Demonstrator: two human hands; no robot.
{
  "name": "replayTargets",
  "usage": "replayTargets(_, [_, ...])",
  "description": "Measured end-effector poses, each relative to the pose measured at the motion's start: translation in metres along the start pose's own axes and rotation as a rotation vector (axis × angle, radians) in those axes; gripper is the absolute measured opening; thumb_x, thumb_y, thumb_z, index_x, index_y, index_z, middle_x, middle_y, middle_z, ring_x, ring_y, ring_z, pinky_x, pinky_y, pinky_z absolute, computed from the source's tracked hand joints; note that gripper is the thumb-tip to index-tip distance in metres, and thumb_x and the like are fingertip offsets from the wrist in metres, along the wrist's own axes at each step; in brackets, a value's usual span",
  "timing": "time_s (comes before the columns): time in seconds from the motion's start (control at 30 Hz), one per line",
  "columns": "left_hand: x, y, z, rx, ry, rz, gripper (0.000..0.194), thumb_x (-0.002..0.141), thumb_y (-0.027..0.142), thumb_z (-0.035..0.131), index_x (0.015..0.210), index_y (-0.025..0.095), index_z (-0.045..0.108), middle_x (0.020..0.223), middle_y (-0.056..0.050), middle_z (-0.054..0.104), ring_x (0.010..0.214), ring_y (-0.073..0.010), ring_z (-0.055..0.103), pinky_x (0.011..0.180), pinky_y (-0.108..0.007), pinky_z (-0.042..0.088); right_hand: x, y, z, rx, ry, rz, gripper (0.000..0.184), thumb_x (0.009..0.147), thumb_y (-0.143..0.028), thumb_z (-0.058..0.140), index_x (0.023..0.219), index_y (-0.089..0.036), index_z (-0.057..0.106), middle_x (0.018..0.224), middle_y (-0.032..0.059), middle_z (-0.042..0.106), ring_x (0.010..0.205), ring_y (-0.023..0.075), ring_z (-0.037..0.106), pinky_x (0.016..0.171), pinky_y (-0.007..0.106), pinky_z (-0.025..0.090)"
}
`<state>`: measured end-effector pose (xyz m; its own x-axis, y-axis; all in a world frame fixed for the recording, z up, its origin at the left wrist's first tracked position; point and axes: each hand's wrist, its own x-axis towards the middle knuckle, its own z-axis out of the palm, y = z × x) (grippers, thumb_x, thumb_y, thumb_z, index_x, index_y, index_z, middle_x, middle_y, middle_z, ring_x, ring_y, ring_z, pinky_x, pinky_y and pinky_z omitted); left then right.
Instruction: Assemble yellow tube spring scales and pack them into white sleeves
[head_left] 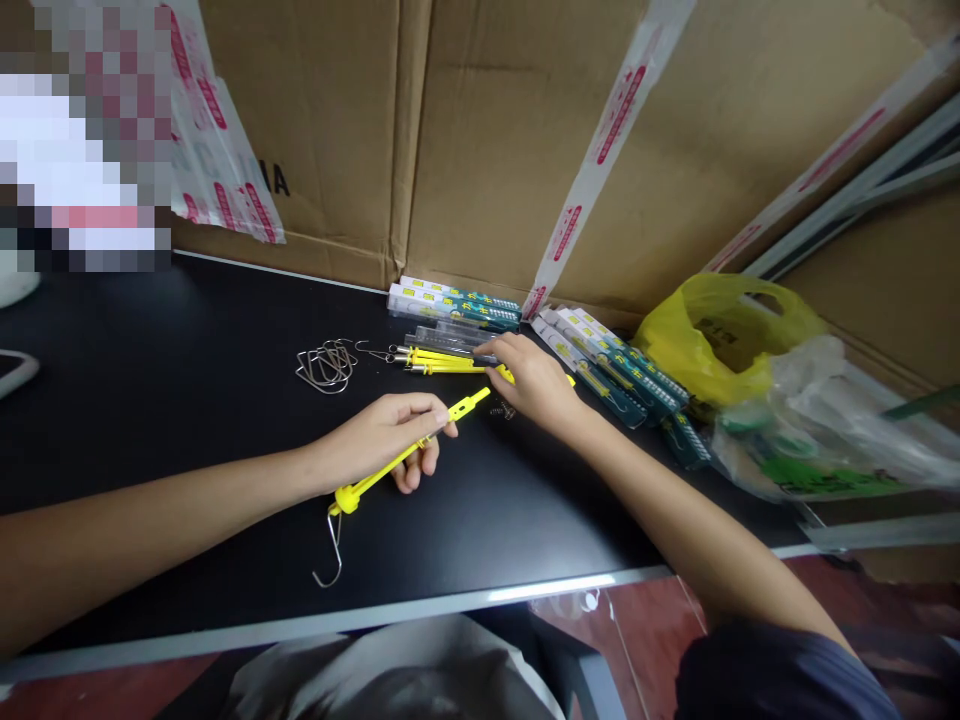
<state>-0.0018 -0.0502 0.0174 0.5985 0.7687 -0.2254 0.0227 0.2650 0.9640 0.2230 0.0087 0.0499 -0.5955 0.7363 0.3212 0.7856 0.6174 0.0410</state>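
My left hand (pixel 405 430) is closed around a slim yellow plastic spring scale (pixel 371 485), held at a slant above the black table. A bent wire hook (pixel 335 555) hangs from its lower end, and its slotted tip sticks out past my fingers. My right hand (pixel 532 380) is closed, fingers bent down, at the right end of a row of yellow spring scale parts (pixel 442 362). A dark piece shows at its fingertips; what they grip is partly hidden. Clear plastic tubes (pixel 442 338) lie just behind the row. Small coil springs (pixel 502 410) rest below my right hand.
A heap of wire hooks (pixel 328 367) lies left of the parts. Printed boxes (pixel 454 303) are stacked at the back, with more boxes (pixel 611 360) to the right. A yellow plastic bag (pixel 705 350) and a clear bag (pixel 810 440) stand at the right. Cardboard (pixel 480 150) walls the back.
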Motion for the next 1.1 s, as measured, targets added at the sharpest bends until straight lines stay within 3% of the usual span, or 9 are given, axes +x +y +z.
replayTargets(0.4, [-0.002,0.002,0.000,0.007,-0.006,0.022,0.028,0.092,0.043,0.052,0.094,0.016,0.057,0.058,0.003,0.061,0.040,-0.0076,0.056,0.039,-0.016,0.047,0.040,0.008,0.010,-0.231,-0.224,0.050,0.018,0.084,-0.016,0.061,0.102,-0.016,0.064,0.101,0.0091,0.067,0.094,0.0242,0.062,0.075,0.031,0.045])
replayTargets(0.7, [0.000,0.002,-0.001,0.000,-0.006,0.041,0.034,0.088,0.050,0.056,0.094,0.016,0.057,0.058,0.003,0.061,0.041,-0.0082,0.057,0.038,-0.016,0.047,0.038,0.012,0.010,-0.182,-0.124,0.036,0.015,0.080,-0.013,0.060,0.095,-0.014,0.061,0.096,0.0123,0.067,0.091,0.0257,0.061,0.074,0.034,0.046])
replayTargets(0.9, [-0.001,0.001,-0.001,-0.015,0.012,0.053,0.034,0.088,0.051,0.057,0.095,0.017,0.056,0.058,0.004,0.059,0.040,-0.0084,0.056,0.037,-0.016,0.048,0.032,0.025,-0.012,0.264,0.076,0.043,0.014,0.075,-0.014,0.063,0.089,-0.017,0.060,0.088,0.0053,0.064,0.080,0.0181,0.061,0.071,0.031,0.050])
replayTargets(1.1, [0.000,0.001,-0.001,-0.006,0.030,0.044,0.034,0.090,0.050,0.055,0.097,0.017,0.056,0.058,0.004,0.059,0.040,-0.0084,0.056,0.036,-0.016,0.048,0.008,0.037,-0.025,0.976,0.366,0.281,0.030,0.073,-0.031,0.074,0.096,-0.022,0.057,0.087,0.0007,0.064,0.075,0.0155,0.066,0.060,0.028,0.058])
